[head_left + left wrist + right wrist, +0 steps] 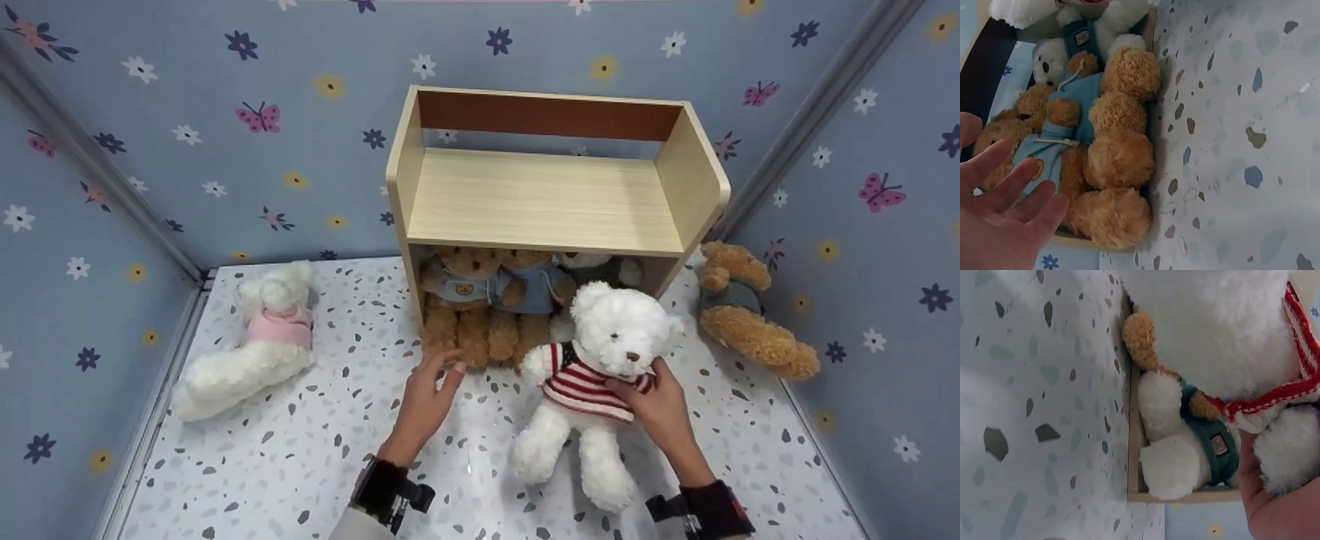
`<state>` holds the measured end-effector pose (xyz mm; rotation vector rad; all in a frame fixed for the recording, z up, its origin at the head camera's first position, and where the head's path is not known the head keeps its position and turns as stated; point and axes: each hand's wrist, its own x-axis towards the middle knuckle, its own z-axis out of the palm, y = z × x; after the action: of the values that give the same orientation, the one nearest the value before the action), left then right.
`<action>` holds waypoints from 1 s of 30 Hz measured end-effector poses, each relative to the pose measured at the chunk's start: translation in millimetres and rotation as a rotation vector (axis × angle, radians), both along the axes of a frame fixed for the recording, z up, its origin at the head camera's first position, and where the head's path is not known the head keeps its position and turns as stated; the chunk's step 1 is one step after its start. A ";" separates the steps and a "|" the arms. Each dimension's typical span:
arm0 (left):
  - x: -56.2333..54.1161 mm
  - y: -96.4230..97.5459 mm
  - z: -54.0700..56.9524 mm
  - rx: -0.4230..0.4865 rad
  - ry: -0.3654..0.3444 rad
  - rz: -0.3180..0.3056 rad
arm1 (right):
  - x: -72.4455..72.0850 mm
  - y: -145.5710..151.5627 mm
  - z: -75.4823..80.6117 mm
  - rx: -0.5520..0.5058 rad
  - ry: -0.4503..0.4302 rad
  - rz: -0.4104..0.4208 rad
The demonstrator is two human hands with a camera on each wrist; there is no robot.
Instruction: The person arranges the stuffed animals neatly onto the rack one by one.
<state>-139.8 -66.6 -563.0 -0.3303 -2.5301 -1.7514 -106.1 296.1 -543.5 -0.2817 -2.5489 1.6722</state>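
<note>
My right hand [660,405] grips a white teddy bear [626,330] in a red-and-white striped sweater by its side and arm, in front of the shelf's right half. In the right wrist view the bear's white fur fills the upper part. My left hand [427,397] has its fingers extended near the feet of a brown teddy bear in a light blue hoodie [459,289] and holds nothing. Beside that one sits another brown bear in a blue hoodie [531,289]. A white bear in a dark green top [1171,461] sits at the right end of the lower compartment.
The wooden shelf [540,199] stands against the flowered back wall [360,105]. A white bear in a pink top [279,328] lies on the speckled floor [352,450] at left. A brown bear in a dark green top [739,300] lies right of the shelf.
</note>
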 end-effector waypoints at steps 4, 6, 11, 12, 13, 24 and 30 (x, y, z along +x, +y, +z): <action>1.9 18.2 4.6 0.144 -0.127 -0.119 | -3.1 -14.0 0.1 0.000 0.017 0.018; 2.8 26.8 4.2 0.266 -0.230 -0.188 | -4.6 -21.5 0.6 0.003 0.021 0.024; 9.8 43.7 -0.8 0.495 -0.440 -0.291 | -8.6 -38.0 3.7 -0.001 0.031 0.032; 12.4 46.4 -2.3 0.509 -0.456 -0.296 | -9.5 -40.2 3.8 0.000 0.036 0.031; 14.5 49.2 -4.1 0.511 -0.453 -0.294 | -10.2 -42.1 3.9 -0.004 0.041 0.030; 21.8 66.8 -12.3 0.493 -0.336 -0.223 | -17.7 -63.7 1.6 -0.097 0.129 0.081; 21.7 65.4 -11.2 0.495 -0.320 -0.181 | -17.5 -72.1 -1.2 -0.181 0.154 0.197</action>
<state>-118.1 -1.2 -574.2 -0.2732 -2.1807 -2.5993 -123.6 224.1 -544.7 0.0889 -2.3840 1.9137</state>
